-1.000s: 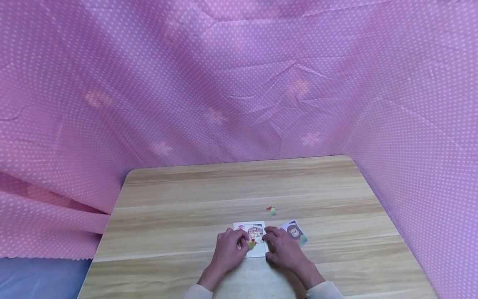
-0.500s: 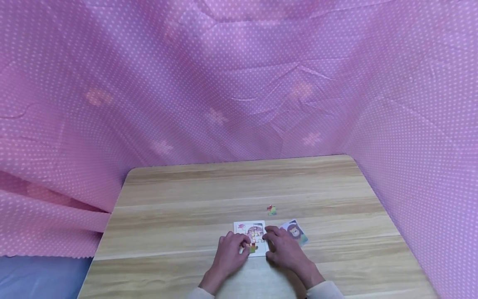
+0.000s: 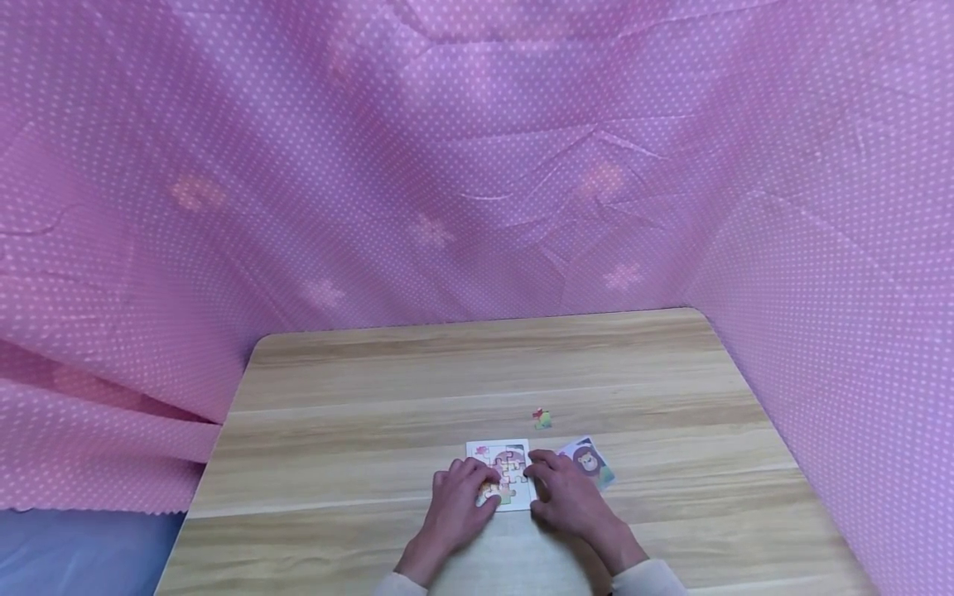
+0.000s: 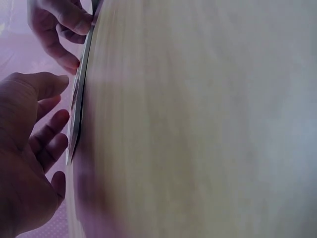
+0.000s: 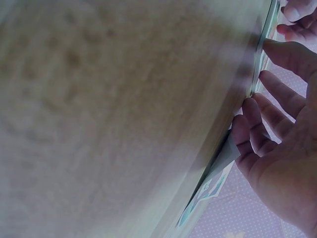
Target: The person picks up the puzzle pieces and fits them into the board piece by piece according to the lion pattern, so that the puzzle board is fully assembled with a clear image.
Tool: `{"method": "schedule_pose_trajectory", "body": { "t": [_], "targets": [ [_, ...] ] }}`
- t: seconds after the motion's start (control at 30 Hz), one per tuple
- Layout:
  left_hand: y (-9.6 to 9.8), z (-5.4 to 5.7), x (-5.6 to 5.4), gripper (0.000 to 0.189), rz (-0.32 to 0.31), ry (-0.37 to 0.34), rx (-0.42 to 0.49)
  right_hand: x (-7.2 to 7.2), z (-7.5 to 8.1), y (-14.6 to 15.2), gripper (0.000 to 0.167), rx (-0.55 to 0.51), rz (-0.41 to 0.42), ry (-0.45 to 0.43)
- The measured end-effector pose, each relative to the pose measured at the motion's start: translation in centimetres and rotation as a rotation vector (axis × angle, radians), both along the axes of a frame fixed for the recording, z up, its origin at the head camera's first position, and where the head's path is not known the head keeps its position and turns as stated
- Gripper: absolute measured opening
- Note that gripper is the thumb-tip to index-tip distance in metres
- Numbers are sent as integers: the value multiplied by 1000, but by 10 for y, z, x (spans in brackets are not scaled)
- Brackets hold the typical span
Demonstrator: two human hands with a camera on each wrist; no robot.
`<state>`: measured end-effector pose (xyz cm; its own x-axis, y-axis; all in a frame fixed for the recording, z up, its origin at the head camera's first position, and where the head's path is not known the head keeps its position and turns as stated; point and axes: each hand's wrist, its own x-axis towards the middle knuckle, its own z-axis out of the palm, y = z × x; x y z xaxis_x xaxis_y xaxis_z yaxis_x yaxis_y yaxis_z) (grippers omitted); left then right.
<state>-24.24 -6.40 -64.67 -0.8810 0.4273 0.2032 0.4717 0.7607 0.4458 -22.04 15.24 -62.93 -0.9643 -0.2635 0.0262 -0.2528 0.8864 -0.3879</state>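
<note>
A square jigsaw puzzle in a white tray (image 3: 522, 503) lies near the front of the table, partly filled with joined pieces. My left hand (image 3: 458, 499) lies over the tray's left side. Its thumb and fingertips are spread apart at a green-and-yellow puzzle piece (image 3: 508, 496) along the lower row. In the left wrist view the fingers of my left hand (image 4: 29, 134) are loosely bent with a gap between thumb and fingers. Against the tray's right edge rest the fingertips and thumb of my right hand (image 3: 568, 494); the right wrist view shows that hand (image 5: 282, 114) with fingers extended along the edge.
One loose red-and-green puzzle piece (image 3: 542, 420) lies beyond the tray. A picture card with a lion (image 3: 586, 460) sits tilted to the right, partly under my right hand. Pink dotted cloth (image 3: 477, 165) surrounds the wooden table (image 3: 358, 397) at the back and sides.
The green-and-yellow piece, tilted under my left fingers earlier, now lies flat in the tray's lower row. My left thumb and fingers have moved apart. The right hand has stayed put.
</note>
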Motion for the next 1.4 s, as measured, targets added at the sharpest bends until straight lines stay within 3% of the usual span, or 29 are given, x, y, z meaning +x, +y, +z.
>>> {"method": "schedule_pose_trajectory", "body": {
  "t": [0.23, 0.43, 0.9, 1.4],
  "targets": [
    [1, 0, 4, 23, 31, -2, -37, 4, -2, 3, 48, -22, 14, 59],
    [4, 0, 9, 21, 37, 9, -82, 6, -2, 4, 48, -25, 21, 48],
    [9, -3, 19, 19, 43, 8, -73, 13, -6, 9, 47, -31, 24, 54],
    [-1, -3, 23, 43, 91, -5, -44, 17, -5, 15, 48, -18, 39, 25]
  ]
}}
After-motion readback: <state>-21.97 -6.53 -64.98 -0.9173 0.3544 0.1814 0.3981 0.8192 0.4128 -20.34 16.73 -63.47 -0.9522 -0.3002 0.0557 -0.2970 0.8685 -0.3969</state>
